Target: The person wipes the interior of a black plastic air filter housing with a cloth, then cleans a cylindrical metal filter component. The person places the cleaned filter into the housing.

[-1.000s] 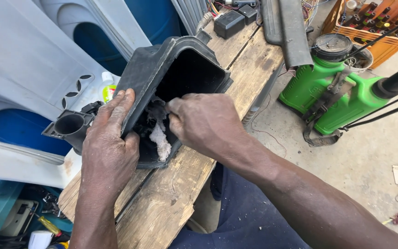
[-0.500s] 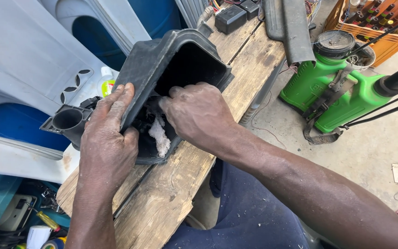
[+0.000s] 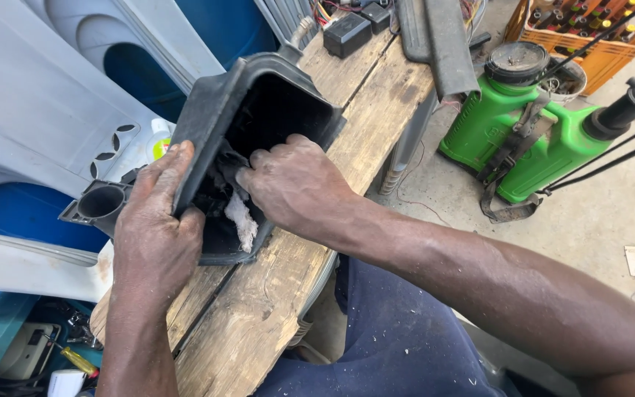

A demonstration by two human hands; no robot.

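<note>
Left hand point(image 3: 157, 234): it grips the near left wall of the black plastic housing point(image 3: 259, 140), fingers closed over the rim, probably to keep the box from sliding.
Right hand point(image 3: 295, 185): it reaches into the open mouth of the housing; the fingers are curled and pinch a pale cloth point(image 3: 242, 220), which seems pressed against the inner wall.
Housing: it lies on its side on the wooden counter point(image 3: 259, 323), with the opening turned toward the person, so the inside is easy to reach.
Round port point(image 3: 102, 202): it sticks out at the left of the housing.
Farther: a small black box point(image 3: 347, 34) sits on the counter's far end.
Floor, right: a green sprayer tank point(image 3: 523, 129) stands before an orange crate point(image 3: 582, 37).
</note>
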